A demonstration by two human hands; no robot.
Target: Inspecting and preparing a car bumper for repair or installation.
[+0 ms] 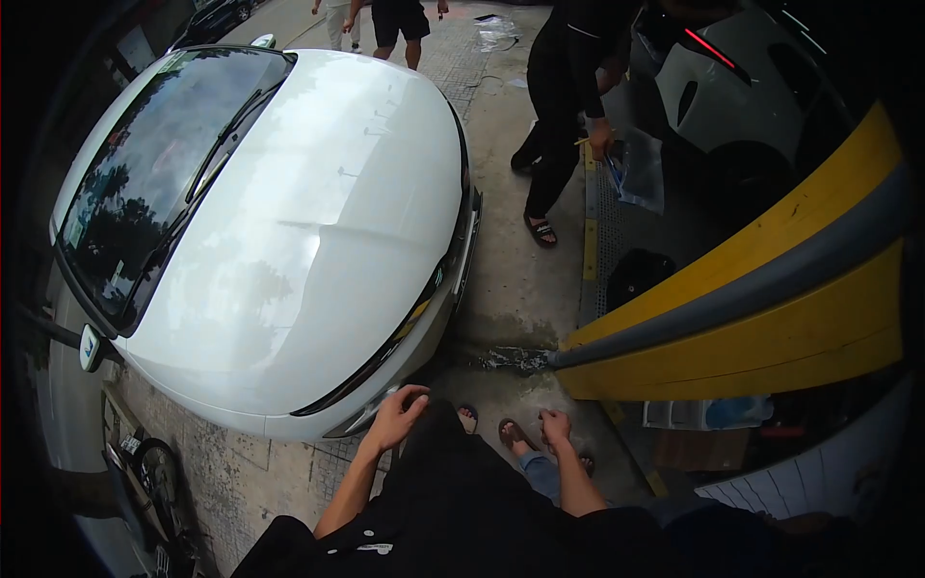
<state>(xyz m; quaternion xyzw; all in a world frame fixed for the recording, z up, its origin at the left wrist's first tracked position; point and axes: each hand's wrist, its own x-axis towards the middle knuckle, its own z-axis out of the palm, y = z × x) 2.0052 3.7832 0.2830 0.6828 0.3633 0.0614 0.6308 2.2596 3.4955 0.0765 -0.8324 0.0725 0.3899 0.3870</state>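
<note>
My left hand hangs in front of me beside the front bumper of a white car. Its fingers are loosely bent, with the thumb apart from them, and no object shows in it. Whether it touches the bumper I cannot tell. To the right, my right hand hangs with its fingers curled in, above feet in sandals; nothing shows in it. Nearest to it is the lower end of a yellow and grey post.
A person in black stands ahead, holding a clear plastic bag. Two more people walk farther off. Another light-coloured car is at the right. Beneath the post sits a plastic bin. A motorbike stands at the lower left.
</note>
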